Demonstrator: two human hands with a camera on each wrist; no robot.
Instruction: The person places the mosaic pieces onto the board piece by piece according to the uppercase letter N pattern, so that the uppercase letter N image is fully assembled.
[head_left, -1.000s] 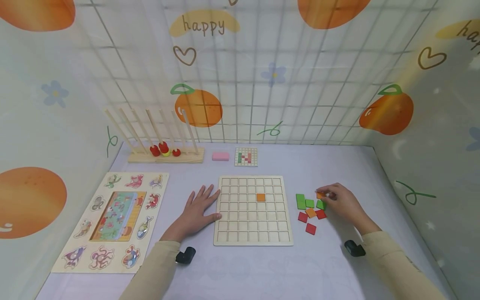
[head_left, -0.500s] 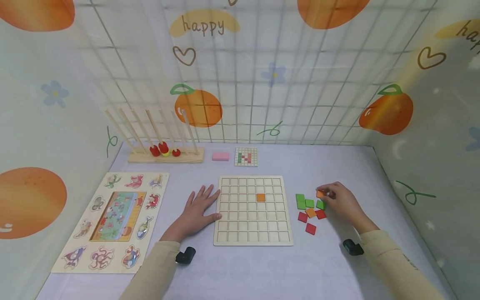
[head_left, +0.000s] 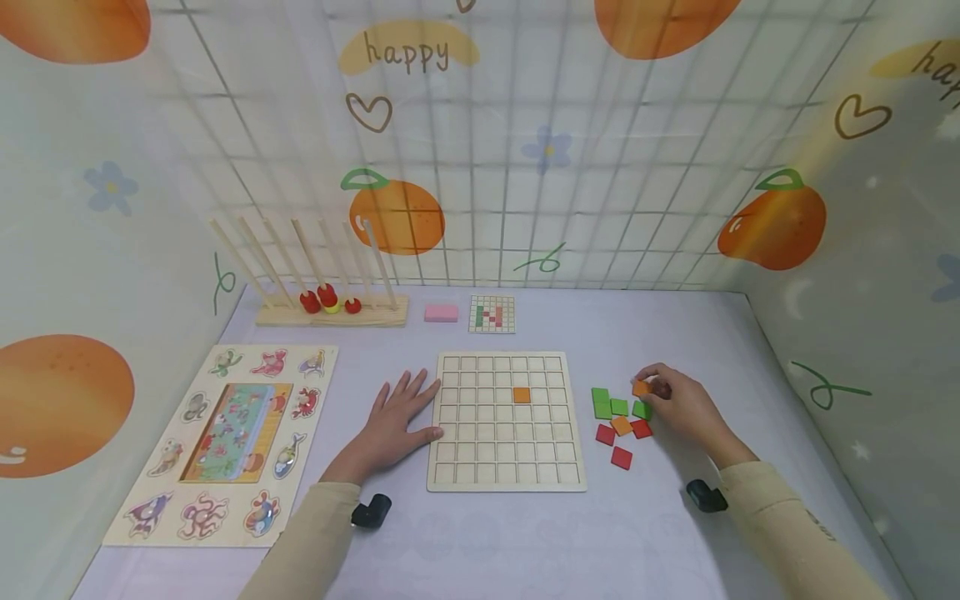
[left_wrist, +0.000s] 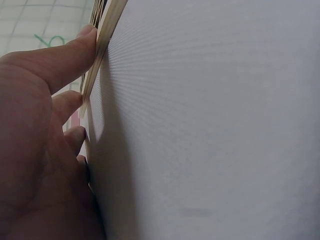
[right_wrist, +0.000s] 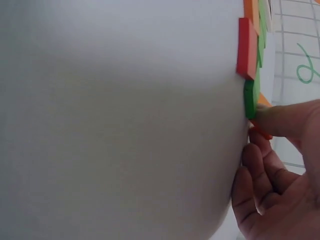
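Left hand (head_left: 390, 429) palm-down, fingers (head_left: 426, 395) spread apart, touching a gridded board (head_left: 495, 452), right hand (head_left: 681, 406) pinching an orange tile (head_left: 641, 388) near green tiles (head_left: 602, 411)

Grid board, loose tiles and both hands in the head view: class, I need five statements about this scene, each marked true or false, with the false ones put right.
1. The right hand pinches an orange tile. True.
2. The left hand holds a green tile. False: the left hand holds no tile; its fingers are spread and it touches the left edge of the grid board.
3. Another orange tile lies on the grid board. True.
4. The pink block is to the right of the pattern card. False: the pink block is to the left of the pattern card.
5. Three red tiles lie to the right of the grid board. True.
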